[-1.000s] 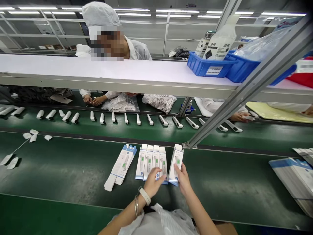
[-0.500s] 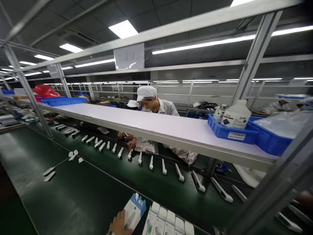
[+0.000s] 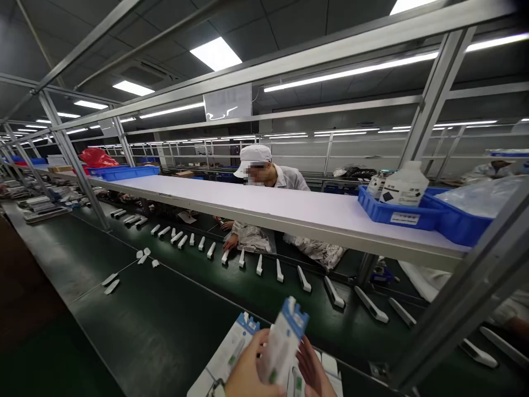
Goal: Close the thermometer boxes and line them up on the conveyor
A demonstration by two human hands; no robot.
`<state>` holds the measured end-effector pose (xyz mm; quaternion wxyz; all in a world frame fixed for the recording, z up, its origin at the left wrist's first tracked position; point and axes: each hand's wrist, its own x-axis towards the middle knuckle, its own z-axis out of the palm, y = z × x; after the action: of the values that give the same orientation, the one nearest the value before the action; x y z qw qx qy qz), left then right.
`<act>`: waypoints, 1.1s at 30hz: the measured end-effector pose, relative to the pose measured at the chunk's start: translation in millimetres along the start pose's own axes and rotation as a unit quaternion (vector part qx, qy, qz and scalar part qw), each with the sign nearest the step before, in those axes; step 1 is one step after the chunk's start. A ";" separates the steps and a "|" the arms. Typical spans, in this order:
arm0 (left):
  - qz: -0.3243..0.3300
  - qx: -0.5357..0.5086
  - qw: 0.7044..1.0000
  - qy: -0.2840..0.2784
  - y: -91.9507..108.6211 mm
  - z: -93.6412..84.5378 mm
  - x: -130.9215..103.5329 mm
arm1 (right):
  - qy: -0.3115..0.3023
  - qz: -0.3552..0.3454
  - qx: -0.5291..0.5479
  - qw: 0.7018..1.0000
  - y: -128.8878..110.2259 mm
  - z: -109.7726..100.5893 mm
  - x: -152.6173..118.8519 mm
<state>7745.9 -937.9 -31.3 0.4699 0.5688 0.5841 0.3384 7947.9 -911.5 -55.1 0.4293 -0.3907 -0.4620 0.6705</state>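
Observation:
Both my hands are around a white-and-blue cardboard box at the bottom middle, held tilted above the bench with its blue top end up. My left hand, a watch at its wrist, grips the left side. My right hand holds the right side, its fingers partly behind the box. Just left of them, a similar white-and-blue box lies on the bench, partly covered by my left hand. White boxes in a row show behind my right hand, mostly hidden.
Beyond a seam, several white handle-shaped parts line the green belt. A white shelf crosses above, carrying blue bins with bottles. Across the belt a co-worker reaches a hand to one part. A metal post stands right.
My hand was on a box at the lower left with one hand visible; now both hands hold a box farther right, and a similar box lies to their left. The view has shifted slightly.

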 end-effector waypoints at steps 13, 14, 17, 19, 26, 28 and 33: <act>0.093 -0.089 0.992 0.001 43.0 36.8 -35.4 | 0.083 -0.027 0.098 0.991 -33.6 40.9 -21.3; 0.106 -0.069 0.992 0.019 39.6 39.4 -35.4 | 0.090 -0.043 0.087 0.991 -33.7 40.6 -22.2; 0.166 0.024 0.981 0.097 25.5 50.3 -35.2 | 0.136 -0.107 0.083 0.981 -35.9 40.4 -25.9; 0.195 0.081 0.968 0.134 15.8 59.9 -35.7 | 0.154 -0.116 0.123 0.974 -37.3 41.8 -29.6; 0.227 0.088 0.966 0.085 5.7 79.8 -48.7 | 0.288 -0.097 0.175 0.936 -34.0 46.7 -42.3; 0.200 0.013 0.978 0.050 10.4 75.5 -50.6 | 0.264 -0.119 0.104 0.951 -32.6 44.1 -46.5; 0.132 -0.241 0.961 -0.027 31.4 62.9 -41.5 | 0.179 -0.239 -0.072 0.952 -34.7 38.9 -56.7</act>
<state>7811.8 -983.5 -15.9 0.5597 0.5199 0.3920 0.5127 7938.1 -968.5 -4.3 0.6232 -0.4127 -0.5044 0.4322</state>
